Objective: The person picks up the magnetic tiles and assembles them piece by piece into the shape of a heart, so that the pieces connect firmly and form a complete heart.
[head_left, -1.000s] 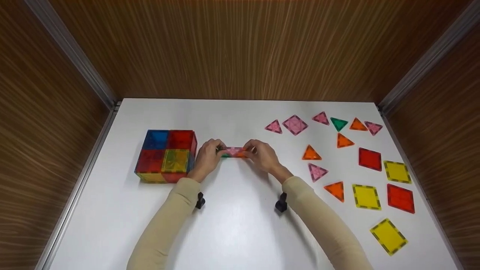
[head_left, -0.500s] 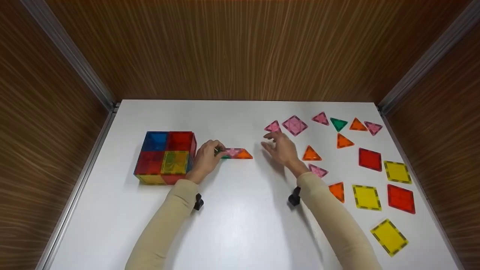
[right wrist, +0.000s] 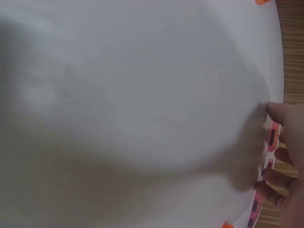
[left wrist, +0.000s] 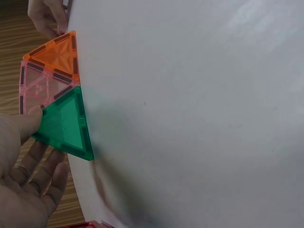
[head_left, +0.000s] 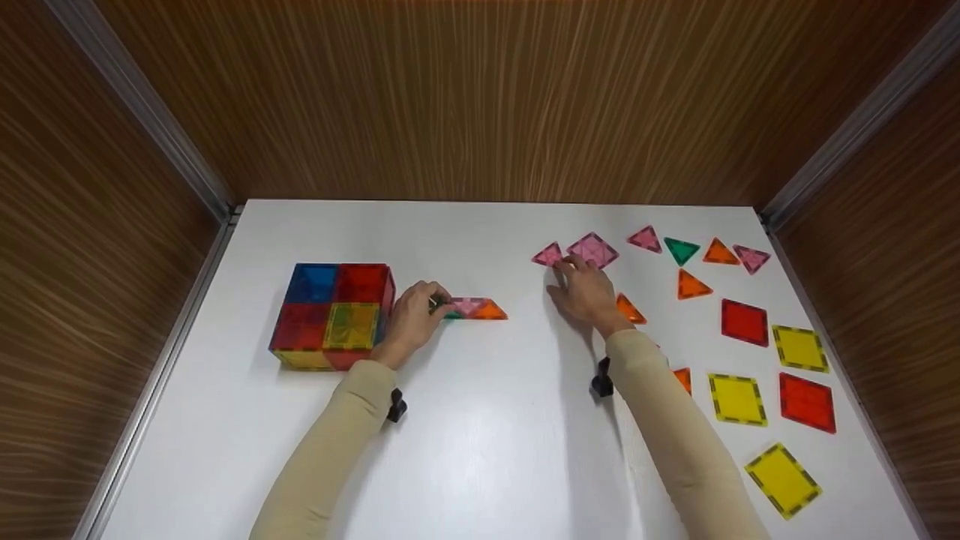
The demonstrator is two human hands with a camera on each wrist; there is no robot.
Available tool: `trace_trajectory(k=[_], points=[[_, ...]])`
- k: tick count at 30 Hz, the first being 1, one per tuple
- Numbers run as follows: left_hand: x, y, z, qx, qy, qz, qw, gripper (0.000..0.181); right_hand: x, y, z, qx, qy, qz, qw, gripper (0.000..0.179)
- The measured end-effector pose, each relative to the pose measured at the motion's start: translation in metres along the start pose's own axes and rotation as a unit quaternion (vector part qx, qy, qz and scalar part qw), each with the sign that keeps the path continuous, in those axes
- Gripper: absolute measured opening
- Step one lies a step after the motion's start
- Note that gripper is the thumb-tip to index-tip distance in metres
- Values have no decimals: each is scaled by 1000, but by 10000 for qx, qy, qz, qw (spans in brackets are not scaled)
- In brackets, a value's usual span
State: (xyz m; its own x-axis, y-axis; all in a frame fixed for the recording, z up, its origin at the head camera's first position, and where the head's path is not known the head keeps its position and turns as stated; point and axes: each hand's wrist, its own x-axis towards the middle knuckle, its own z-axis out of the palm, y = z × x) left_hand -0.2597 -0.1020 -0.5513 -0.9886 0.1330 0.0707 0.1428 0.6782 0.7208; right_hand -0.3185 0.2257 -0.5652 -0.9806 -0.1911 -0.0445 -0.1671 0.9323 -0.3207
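Note:
Between thumb and fingers, my left hand (head_left: 409, 319) pinches a green triangular magnetic tile (left wrist: 66, 121). Edge to edge with it, a pink triangle tile (left wrist: 40, 85) and an orange triangle tile (left wrist: 57, 54) form a strip, seen also in the head view. My right hand (head_left: 589, 292) hovers at the back of the table, fingers spread and loosely bent. Its fingertips come right at the corner of another pink triangle (head_left: 549, 253), and a pink square tile (head_left: 594, 247) lies just beyond them. Nothing shows in the right hand's grasp.
A block of joined cubes (head_left: 300, 326) in blue, red and yellow tiles stands left of my left hand. Scattered flat to the right are several triangles, including a green triangle (head_left: 681, 250), plus red squares (head_left: 745, 322) and yellow squares (head_left: 737, 399). Wood-grain walls enclose the white table.
My right hand has let go of the orange end of the strip and moved right and back to the pink tiles. My left hand keeps its pinch on the green triangle.

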Motion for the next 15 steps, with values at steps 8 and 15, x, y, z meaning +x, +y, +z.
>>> trace_trajectory(k=[8,15], points=[[-1,0,0,-26,-46,100,9999,18,-23,10,0,-274,366,-527,9976,36],[-2,-1,0,41,-14,125,9999,19,-56,19,-2,-428,541,-1127,9912,26]])
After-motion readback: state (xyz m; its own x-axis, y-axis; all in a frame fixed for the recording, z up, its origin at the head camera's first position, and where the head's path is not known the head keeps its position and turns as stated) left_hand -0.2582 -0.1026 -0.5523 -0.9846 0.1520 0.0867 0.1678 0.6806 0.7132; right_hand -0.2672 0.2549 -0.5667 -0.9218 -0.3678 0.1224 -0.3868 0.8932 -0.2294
